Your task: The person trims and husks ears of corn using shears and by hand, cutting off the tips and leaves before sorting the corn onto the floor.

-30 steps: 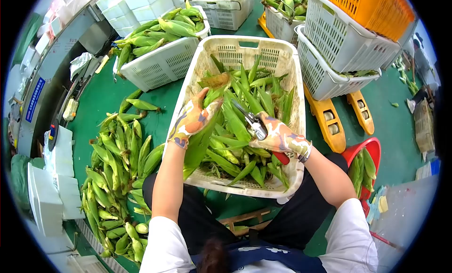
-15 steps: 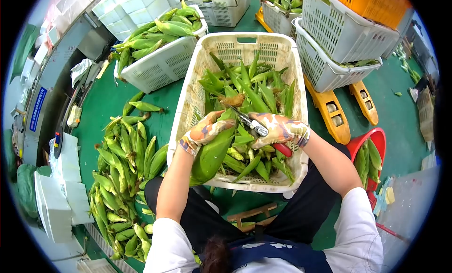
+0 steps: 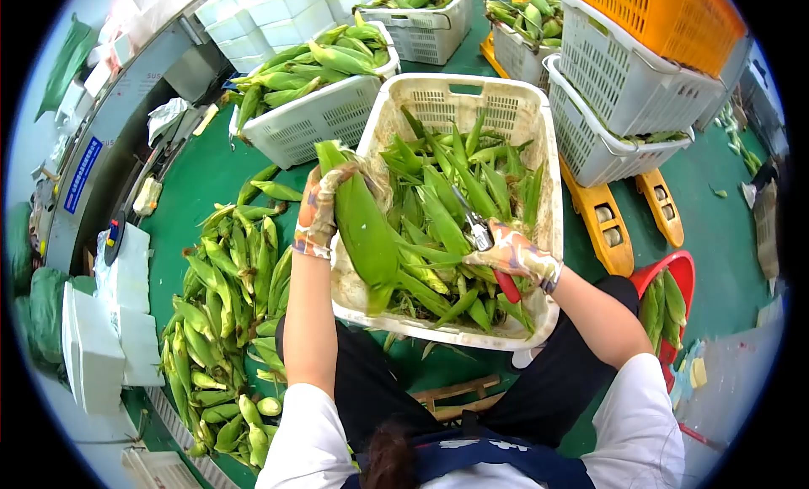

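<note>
green corn ear (image 3: 367, 238) — in the left hand (image 3: 319, 207), mostly rightward of it

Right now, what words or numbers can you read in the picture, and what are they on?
"SUS": on the grey metal panel at the left.
Blue label on that panel: it has white writing, too small to read.
Dark blue garment at the bottom: it has white marks, too unclear to read.
I can't make out any numbers.
</note>
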